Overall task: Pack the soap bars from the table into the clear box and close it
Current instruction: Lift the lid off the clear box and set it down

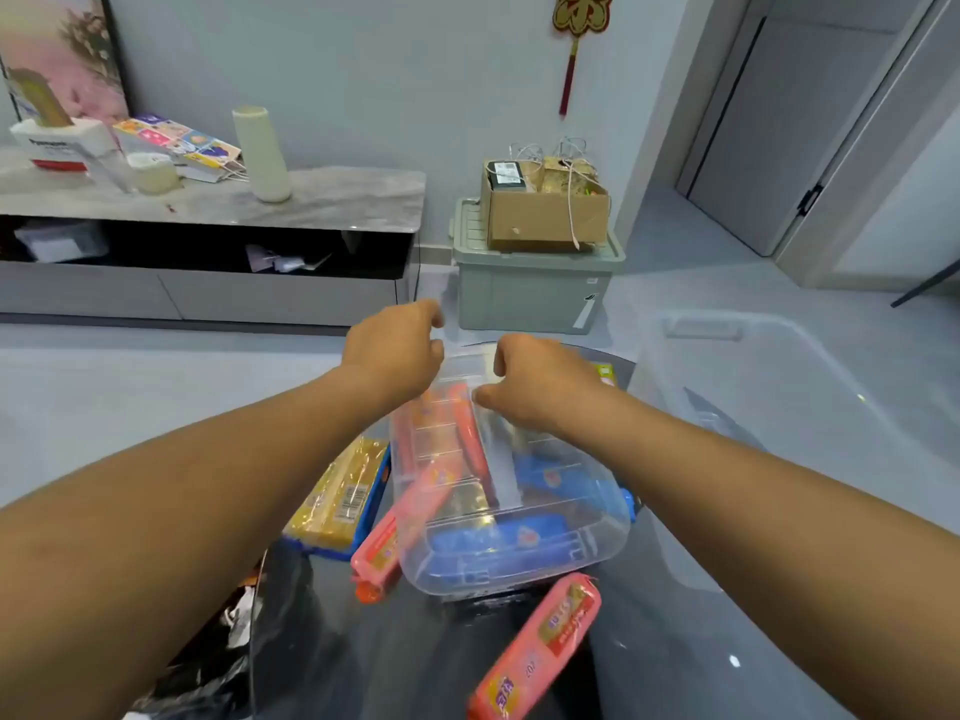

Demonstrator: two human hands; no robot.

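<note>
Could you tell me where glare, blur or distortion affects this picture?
Head view: wide-angle bending curves the door frame; small glare spots on the glossy dark table; soap bars show softly through the clear lid; overall focus slightly soft.

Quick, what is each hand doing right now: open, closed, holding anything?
Left hand: curled over the far edge of the clear lid; grip cannot be told.
Right hand: pinching the same lid.

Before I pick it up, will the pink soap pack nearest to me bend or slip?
The pink soap pack is long and looks like several bars in a row, so it may sag. Its glossy wrapper probably slips. It lies flat on the table, so rolling seems unlikely.
</note>
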